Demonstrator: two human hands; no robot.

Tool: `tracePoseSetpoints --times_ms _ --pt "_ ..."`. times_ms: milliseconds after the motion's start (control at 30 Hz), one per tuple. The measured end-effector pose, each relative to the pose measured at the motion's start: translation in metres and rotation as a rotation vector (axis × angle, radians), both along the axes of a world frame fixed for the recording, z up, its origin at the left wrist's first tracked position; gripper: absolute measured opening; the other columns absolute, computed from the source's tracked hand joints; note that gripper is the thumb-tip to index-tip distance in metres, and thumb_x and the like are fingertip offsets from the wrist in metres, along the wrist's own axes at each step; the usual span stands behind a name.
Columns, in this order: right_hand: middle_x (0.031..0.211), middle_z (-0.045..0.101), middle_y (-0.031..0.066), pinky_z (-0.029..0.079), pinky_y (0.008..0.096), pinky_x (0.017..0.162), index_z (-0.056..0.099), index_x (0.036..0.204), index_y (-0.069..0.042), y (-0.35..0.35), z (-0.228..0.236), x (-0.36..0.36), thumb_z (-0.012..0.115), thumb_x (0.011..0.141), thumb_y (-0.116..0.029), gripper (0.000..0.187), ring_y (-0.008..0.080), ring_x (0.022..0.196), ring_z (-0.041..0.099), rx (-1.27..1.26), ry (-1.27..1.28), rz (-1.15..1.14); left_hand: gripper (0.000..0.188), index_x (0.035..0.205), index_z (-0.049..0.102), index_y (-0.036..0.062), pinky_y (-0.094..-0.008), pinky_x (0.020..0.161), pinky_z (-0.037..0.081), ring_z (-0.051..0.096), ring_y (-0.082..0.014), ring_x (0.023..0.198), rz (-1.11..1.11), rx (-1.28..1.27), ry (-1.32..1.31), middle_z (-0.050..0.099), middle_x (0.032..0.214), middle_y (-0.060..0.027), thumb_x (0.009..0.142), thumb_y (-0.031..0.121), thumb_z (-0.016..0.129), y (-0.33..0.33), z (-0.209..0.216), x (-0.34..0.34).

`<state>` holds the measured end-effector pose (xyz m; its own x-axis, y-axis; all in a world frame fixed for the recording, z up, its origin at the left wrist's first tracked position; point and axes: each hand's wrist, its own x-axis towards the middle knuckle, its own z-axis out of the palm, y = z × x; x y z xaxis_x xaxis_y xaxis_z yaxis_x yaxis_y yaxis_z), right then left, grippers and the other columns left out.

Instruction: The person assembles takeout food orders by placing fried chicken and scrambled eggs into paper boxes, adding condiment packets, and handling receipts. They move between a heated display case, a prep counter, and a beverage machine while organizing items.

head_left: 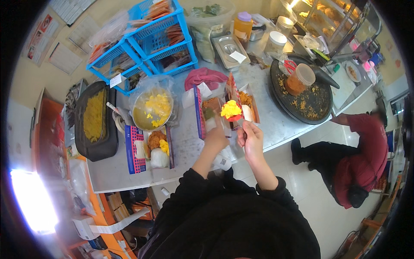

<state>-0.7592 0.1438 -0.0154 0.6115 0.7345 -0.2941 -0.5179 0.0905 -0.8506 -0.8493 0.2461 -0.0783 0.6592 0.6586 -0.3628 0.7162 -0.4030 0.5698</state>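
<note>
My right hand (251,138) is closed around the handle of a red spoon (237,119). A heap of yellow scrambled-egg-like food (231,109) sits on it, held above two open cardboard boxes. My left hand (215,137) reaches to the near side of the left one of these, a blue-sided box (200,113) with brown food and something green inside; its fingers are partly hidden. The box beside it (256,106) holds fried chicken (246,99) and a white item. Further left, another box (136,151) contains fried chicken (156,139), yellow food and a white wrapped bundle (159,158).
A bag-lined bowl of yellow food (157,108) and a black tub of yellow rice (95,115) stand left. Blue baskets (168,54) and a pink cloth (205,79) lie behind. At right are a dark round stone plate (310,114), a plastic cup (300,79) and another person (362,159).
</note>
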Motion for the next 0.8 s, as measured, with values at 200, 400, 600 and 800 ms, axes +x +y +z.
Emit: tracePoseSetpoints --times_ms 200,400,600,800 --pt "0.059 0.054 0.0022 0.033 0.0221 0.039 0.060 0.092 -0.001 0.009 -0.020 -0.024 0.049 0.097 -0.021 0.023 0.0074 0.043 0.043 -0.025 -0.167 -0.073 0.128 0.144 -0.018 0.0014 -0.0404 0.083 0.050 0.061 -0.0414 0.099 0.179 0.187 -0.446 0.061 0.109 -0.0301 0.060 0.012 0.078 0.017 -0.029 -0.033" --pt "0.079 0.062 0.0131 0.049 0.0332 0.055 0.054 0.117 0.004 0.030 -0.087 -0.036 0.051 0.087 -0.003 0.032 0.0234 0.063 0.061 -0.278 -1.295 -0.130 0.123 0.145 -0.018 0.0053 -0.0413 0.075 0.052 0.065 -0.0388 0.088 0.226 -0.088 -0.110 0.063 0.097 -0.0278 0.061 0.010 0.072 0.009 0.006 -0.043" --pt "0.078 0.057 0.0126 0.050 0.0344 0.053 0.049 0.123 0.008 0.021 -0.090 -0.028 0.056 0.069 -0.002 0.055 0.0241 0.063 0.061 -0.482 -1.786 0.129 0.116 0.147 -0.013 0.0106 -0.0421 0.063 0.050 0.064 -0.0379 0.071 0.157 -0.082 -0.053 0.064 0.078 -0.0236 0.061 0.009 0.065 0.010 0.009 -0.054" --pt "0.078 0.057 0.0117 0.050 0.0340 0.053 0.050 0.125 0.006 0.027 -0.086 -0.003 0.058 0.069 -0.004 0.057 0.0235 0.061 0.059 -0.372 -1.962 0.060 0.113 0.149 -0.006 0.0108 -0.0423 0.062 0.050 0.064 -0.0383 0.071 0.075 -0.051 -0.114 0.064 0.089 -0.0251 0.061 0.008 0.064 0.005 0.016 -0.054"
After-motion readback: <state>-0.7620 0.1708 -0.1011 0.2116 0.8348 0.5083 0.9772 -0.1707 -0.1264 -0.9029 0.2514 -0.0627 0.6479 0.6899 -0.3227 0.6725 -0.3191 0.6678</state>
